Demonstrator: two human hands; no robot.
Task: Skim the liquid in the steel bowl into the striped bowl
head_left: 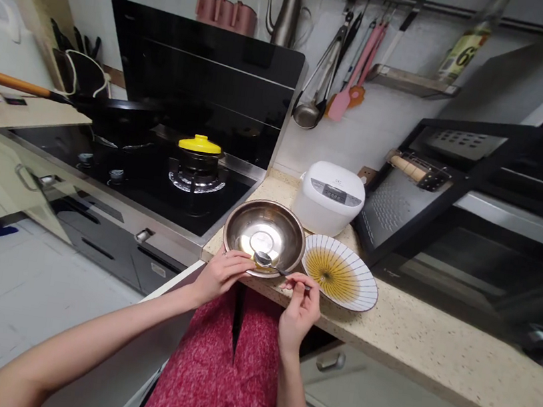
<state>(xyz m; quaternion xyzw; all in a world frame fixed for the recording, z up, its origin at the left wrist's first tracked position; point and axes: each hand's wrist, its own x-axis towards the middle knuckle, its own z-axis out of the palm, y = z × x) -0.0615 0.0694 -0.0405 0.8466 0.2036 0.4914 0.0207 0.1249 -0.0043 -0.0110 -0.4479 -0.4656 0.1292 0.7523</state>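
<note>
A stainless steel bowl [240,226] stands on the counter between the stove and a patterned plate. My left hand [225,272] is closed on the bowl's near rim, fingers laid over the edge, thumb hidden. In my right hand [300,305] is the handle of a metal spoon [262,258], pinched between thumb and fingers. The spoon's head is over the near inside of the bowl, close to my left fingertips. Some yellowish colour shows under the spoon; I cannot tell whether it is liquid or reflection. The oval plate [359,280], white with a yellow centre and dark rays, lies beside the bowl.
Behind the bowl sits a white rice cooker [330,198]. On the gas stove [153,180] are a pot with a yellow lid [199,144] and a dark wok [117,111]. An oven [486,260] is at the right. Utensils hang from a wall rail [460,14].
</note>
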